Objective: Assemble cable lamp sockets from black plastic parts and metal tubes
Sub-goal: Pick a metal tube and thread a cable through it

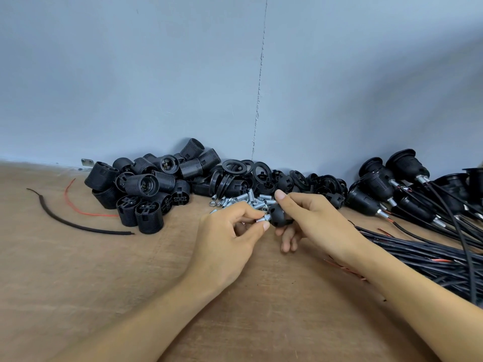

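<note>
Far to your left, a loose dark brown cable piece (78, 226) and a thin red wire (75, 205) lie on the brown wooden table (104, 283). They are well apart from your hands and look like scraps put out of the way.

Next comes a pile of black ribbed plastic socket shells (146, 186) against the wall, then a heap of flat black plastic rings (235, 168). Just in front of the rings lies a little pile of short silver metal tubes (245, 199). It is near your hands, so you can grab one fast.

Your left hand (230, 239) pinches one small silver metal tube (262, 219) between thumb and first finger, with the other fingers curled in. The tube's far end touches the round black plastic cap (281, 216) at its small hole. Your right hand (321, 223) grips that cap with its fingers curled round it, most likely so it does not spin. I think you are starting to twist the tube in. How deep it sits I cannot tell. Keep it straight, or the thread may catch crooked.

To your right lie finished black lamp sockets (392, 189) with tubes and cables fitted. Nearer you is a thick bundle of black cables (431, 257), probably for the next caps.
</note>
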Available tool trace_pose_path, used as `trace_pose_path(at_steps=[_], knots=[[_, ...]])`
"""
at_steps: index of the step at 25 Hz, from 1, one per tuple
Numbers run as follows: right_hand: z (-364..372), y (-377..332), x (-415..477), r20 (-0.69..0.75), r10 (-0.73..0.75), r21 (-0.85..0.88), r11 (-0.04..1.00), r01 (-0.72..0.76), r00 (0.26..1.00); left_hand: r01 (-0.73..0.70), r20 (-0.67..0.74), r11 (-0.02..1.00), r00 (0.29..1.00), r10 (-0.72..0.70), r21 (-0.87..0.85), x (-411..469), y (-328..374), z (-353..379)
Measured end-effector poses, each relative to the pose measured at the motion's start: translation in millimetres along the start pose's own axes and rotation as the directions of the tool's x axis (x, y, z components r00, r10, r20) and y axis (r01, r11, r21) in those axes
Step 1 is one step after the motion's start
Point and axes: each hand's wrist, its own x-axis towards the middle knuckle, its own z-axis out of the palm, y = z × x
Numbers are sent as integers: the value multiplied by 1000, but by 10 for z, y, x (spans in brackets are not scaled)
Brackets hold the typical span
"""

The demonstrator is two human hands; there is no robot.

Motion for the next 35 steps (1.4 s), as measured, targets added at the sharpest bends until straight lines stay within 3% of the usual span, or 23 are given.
trace_pose_path(at_steps=[5,16,21,26,30,35], knots=[[-121,-3,-13,140,29,66,997,-38,990,25,9,1000,1000,-25,7,19,-12,-3],[-93,-18,-10,61,83,-13,997,-82,995,-14,33,1000,999,14,8,2,8,-11],[-177,-60,-36,162,82,-21,997,-79,983,1,11,1000,1000,-1,5,16,-22,2],[-131,-36,-20,60,126,-204,973,-111,990,-53,56,999,997,52,8,-10,13,-11],[-43,-20,-5,-32,37,-20,999,-38,999,-24,15,1000,1000,24,-6,0,12,2],[-37,-38,-11,20,155,-60,986,-153,988,73,-43,997,996,-74,-26,30,-15,-18]])
